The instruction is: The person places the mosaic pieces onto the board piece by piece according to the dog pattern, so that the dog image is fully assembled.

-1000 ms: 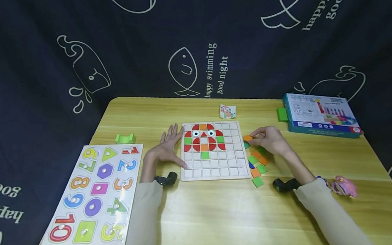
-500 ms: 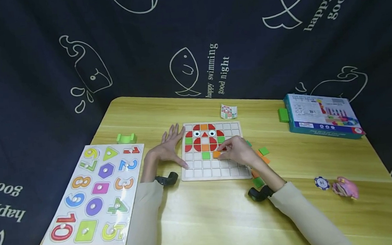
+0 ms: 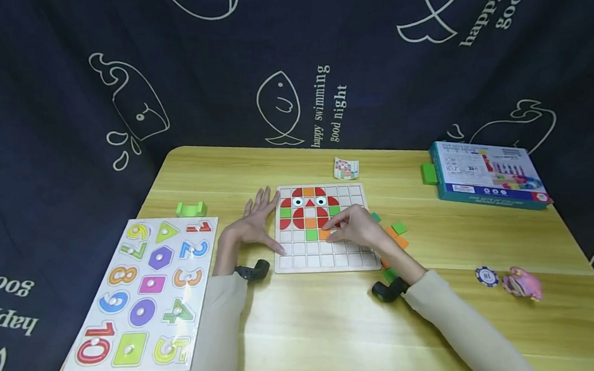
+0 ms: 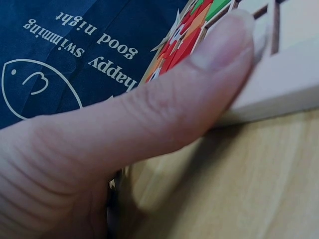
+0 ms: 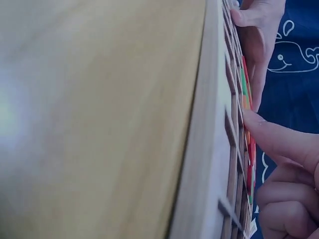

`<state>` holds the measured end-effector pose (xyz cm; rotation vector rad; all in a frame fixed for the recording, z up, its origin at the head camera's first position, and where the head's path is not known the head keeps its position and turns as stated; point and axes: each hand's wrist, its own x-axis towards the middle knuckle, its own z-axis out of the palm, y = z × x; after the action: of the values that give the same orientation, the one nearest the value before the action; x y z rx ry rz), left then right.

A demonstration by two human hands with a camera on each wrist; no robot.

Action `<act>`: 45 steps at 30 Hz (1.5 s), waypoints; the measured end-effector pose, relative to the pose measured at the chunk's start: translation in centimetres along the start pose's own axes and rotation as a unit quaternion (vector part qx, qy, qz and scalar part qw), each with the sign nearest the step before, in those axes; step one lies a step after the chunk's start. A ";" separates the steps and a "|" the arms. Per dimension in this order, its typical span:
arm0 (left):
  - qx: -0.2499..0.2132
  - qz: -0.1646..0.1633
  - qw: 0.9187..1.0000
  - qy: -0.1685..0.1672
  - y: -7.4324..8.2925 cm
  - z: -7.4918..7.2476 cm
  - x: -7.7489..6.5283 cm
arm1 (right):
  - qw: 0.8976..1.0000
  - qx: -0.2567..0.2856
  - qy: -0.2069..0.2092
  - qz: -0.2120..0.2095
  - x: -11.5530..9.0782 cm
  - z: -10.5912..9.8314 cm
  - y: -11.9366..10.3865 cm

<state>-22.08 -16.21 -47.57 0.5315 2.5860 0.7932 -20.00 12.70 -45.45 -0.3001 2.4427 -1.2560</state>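
Observation:
A pale wooden grid board (image 3: 313, 262) lies mid-table, with red, green and orange tiles and two eye tiles forming an owl-like picture. My left hand (image 3: 249, 228) spreads along the board's left side. Its thumb (image 4: 219, 50) rests on the rim in the left wrist view. My right hand (image 3: 358, 226) reaches over the board from the right. Thumb and forefinger pinch an orange square tile (image 3: 324, 235) sitting in the cell right of a green tile (image 3: 312, 235). In the right wrist view the right thumb (image 5: 269, 132) is at the tile, and the forefinger is hidden.
Loose green and orange tiles (image 3: 399, 228) lie right of the board, partly behind my right forearm. A number puzzle board (image 3: 176, 355) is at the left, near a green block (image 3: 191, 209). Behind are a picture card (image 3: 346, 169) and a box (image 3: 487, 175); a pink toy (image 3: 522, 283) is at right.
My right hand has carried the orange tile left from the loose pile and set it down into the cell beside the green tile. My left hand stays in place.

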 end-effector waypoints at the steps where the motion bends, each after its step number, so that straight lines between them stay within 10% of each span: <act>1: 0.000 -0.002 1.000 0.000 0.0 0.0 0.0 | 1.000 0.004 -0.003 0.001 0.0 0.0 0.1; 18: 0.002 -0.005 1.000 0.007 0.1 -0.1 -0.3 | 0.994 -0.086 0.047 0.054 -7.1 -9.3 6.7; 45: 0.006 0.003 1.000 0.001 0.0 0.0 0.0 | 0.986 -0.131 0.054 0.093 -7.8 -10.1 8.1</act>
<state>-22.07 -16.25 -47.59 0.5421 2.5944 0.7800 -17.38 27.57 -44.87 -0.0720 2.6593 -0.8964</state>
